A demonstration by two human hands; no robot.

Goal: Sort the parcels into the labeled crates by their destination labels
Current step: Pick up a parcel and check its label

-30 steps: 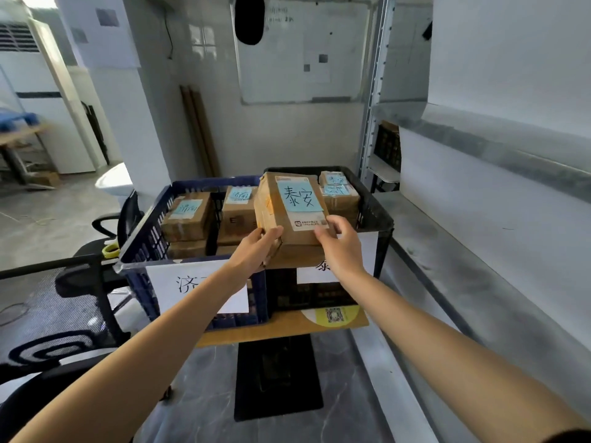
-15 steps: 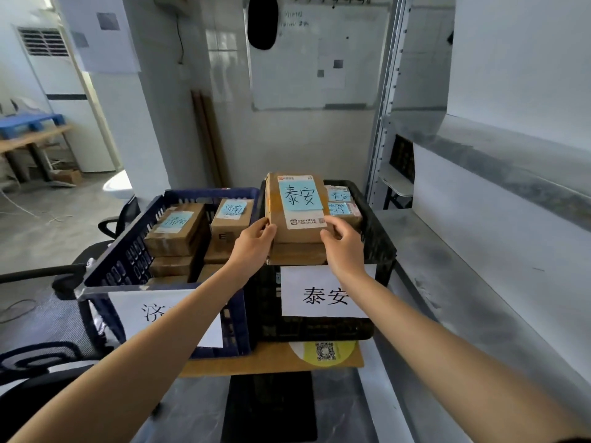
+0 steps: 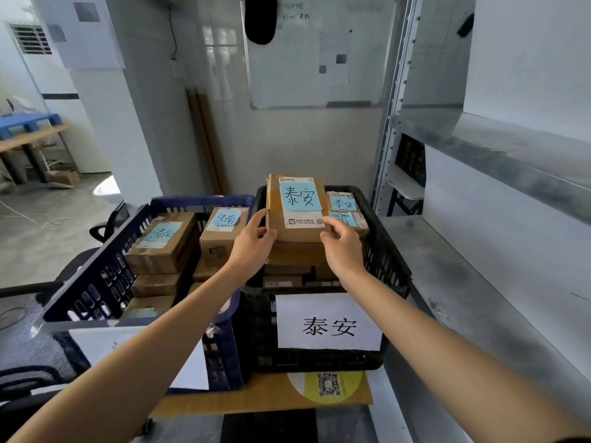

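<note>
A brown cardboard parcel (image 3: pixel 297 231) with a blue note reading 泰安 lies on top of other parcels in the black crate (image 3: pixel 388 251), whose front sign (image 3: pixel 329 324) also reads 泰安. My left hand (image 3: pixel 252 241) grips the parcel's near left corner. My right hand (image 3: pixel 343 247) holds its near right corner, thumb on top. Two smaller parcels (image 3: pixel 343 204) with 泰安 notes sit behind it. The blue crate (image 3: pixel 96 282) to the left holds parcels (image 3: pixel 163 238) marked 济南.
Both crates stand on a cardboard sheet (image 3: pixel 265 394) with a yellow QR sticker. A grey metal shelf (image 3: pixel 463 282) runs along the right. A black office chair (image 3: pixel 19 314) stands at the left. A whiteboard (image 3: pixel 319 52) hangs on the far wall.
The parcel has moved forward and down onto the stack in the black crate. Both hands have stayed on its near corners. The camera has come closer to the crates.
</note>
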